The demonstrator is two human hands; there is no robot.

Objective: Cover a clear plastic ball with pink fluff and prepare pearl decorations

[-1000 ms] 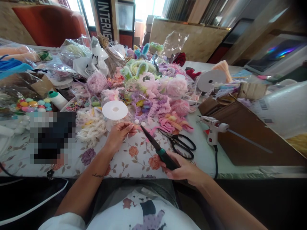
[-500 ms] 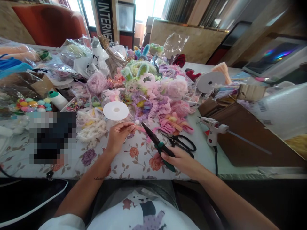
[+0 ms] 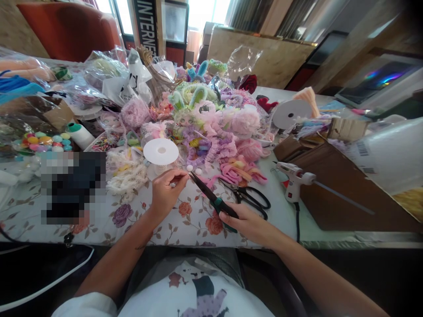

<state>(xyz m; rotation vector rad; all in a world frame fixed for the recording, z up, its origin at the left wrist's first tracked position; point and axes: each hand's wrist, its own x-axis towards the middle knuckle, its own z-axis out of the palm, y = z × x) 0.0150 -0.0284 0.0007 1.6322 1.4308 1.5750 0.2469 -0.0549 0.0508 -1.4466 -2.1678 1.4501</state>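
Note:
My left hand (image 3: 168,190) is closed in a pinch over the flowered cloth; the tiny thing at its fingertips is too small to name. My right hand (image 3: 244,221) grips long-nose pliers (image 3: 207,190) with dark jaws and green-black handles. The tips of the pliers meet the fingertips of my left hand. Two small white balls (image 3: 198,171) lie just beyond the tips. Black-handled scissors (image 3: 253,198) rest beside the pliers, and a white spool (image 3: 161,152) stands behind my left hand.
A glue gun (image 3: 292,178) with a clear stick lies to the right, by a cardboard box (image 3: 350,193). Pink yarn, plush strips and a doll (image 3: 185,119) pile up at the back. Wrapped colourful beads (image 3: 46,143) and a blurred-out dark object (image 3: 74,189) are on the left.
The pliers have moved left to my left fingertips, and their handles have come closer together. A second white ball now shows beside the first.

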